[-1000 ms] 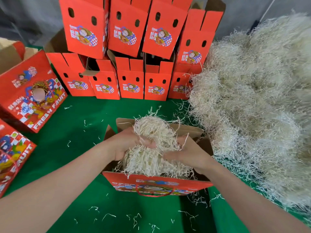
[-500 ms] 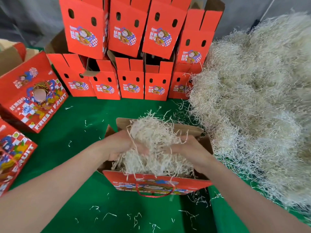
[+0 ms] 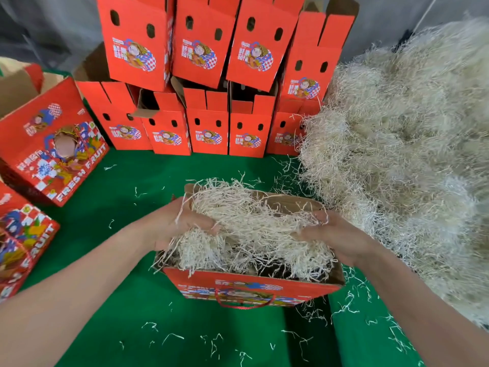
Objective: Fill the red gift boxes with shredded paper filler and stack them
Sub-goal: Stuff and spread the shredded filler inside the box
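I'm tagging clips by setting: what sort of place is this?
Probably a fruit gift-box packing station. Identical red gift boxes stand stacked on a green surface, a heap of shredded paper lies at right, and the left hand and right hand grip a clump of filler over an open box.

A green worktop (image 3: 132, 186) with a cloth-like, matt surface fills the lower and middle part of the view, its colour deep and even. Near the bottom right a darker band (image 3: 308, 340) runs toward the near edge; whether it is a fold, a seam or a shadow cannot be told. Behind the far edge stands a grey backdrop (image 3: 53, 30), dull and softly creased, and at the upper right a thin pale line (image 3: 426, 12) crosses it on a slant
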